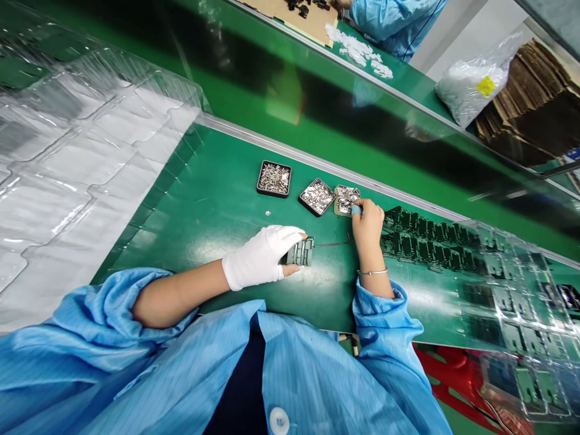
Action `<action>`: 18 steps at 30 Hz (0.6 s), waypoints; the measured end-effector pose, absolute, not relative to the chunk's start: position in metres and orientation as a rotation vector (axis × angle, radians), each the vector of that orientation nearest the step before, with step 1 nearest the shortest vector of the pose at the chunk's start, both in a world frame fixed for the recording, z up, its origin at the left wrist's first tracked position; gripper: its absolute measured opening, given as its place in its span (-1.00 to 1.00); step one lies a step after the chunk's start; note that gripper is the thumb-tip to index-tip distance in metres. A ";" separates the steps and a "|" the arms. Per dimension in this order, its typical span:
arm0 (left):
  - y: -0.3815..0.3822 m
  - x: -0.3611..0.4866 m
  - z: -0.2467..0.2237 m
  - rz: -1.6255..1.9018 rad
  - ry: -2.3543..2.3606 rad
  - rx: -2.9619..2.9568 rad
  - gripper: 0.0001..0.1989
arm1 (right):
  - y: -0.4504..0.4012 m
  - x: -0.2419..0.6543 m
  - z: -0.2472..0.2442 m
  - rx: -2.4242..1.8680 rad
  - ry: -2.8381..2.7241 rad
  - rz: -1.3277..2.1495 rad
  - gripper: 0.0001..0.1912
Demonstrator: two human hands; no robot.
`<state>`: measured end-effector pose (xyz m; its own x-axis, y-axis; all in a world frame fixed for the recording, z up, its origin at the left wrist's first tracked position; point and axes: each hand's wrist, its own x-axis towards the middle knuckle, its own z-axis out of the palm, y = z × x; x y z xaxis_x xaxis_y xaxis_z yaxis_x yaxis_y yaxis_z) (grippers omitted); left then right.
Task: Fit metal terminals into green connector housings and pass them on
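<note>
gloved left hand (258,258) clamped on a slotted dark-green part (301,252) over the green bench (217,199).
left thumb and fingers pinch its opposite edges; it looks light, stiff and perhaps slick, best held there, off the slots. right hand (369,220) reaches a tray (343,214) of shiny metal bits (347,196); whether its fingertips grip one, i cannot tell. beyond: two black trays (272,194), a co-worker's blue sleeve (385,18).

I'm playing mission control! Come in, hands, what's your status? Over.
Left hand: holding dark green part. Right hand: at rightmost tray of metal bits. Possible obstacle: thin rod between them.
</note>
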<state>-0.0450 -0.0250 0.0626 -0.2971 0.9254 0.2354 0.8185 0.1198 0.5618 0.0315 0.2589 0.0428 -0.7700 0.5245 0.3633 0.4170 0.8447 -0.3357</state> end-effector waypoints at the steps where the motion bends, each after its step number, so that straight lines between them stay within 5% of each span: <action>1: -0.025 -0.045 0.063 0.931 2.214 1.748 -0.45 | 0.259 0.031 0.042 -0.683 -2.567 0.347 -0.78; 10: -0.030 -0.049 0.061 1.116 2.173 1.763 -0.34 | 0.238 0.039 0.065 -0.619 -2.412 0.631 -0.72; 18: -0.024 -0.065 0.069 1.235 2.293 1.785 -0.64 | 0.145 0.057 0.079 0.229 -2.667 0.958 -0.79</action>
<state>-0.0652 -0.0241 0.0693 -0.3604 0.8149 0.4539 0.8274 0.0546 0.5590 0.0571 0.1454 0.0786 -0.9430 -0.0482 0.3292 -0.2467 0.7651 -0.5947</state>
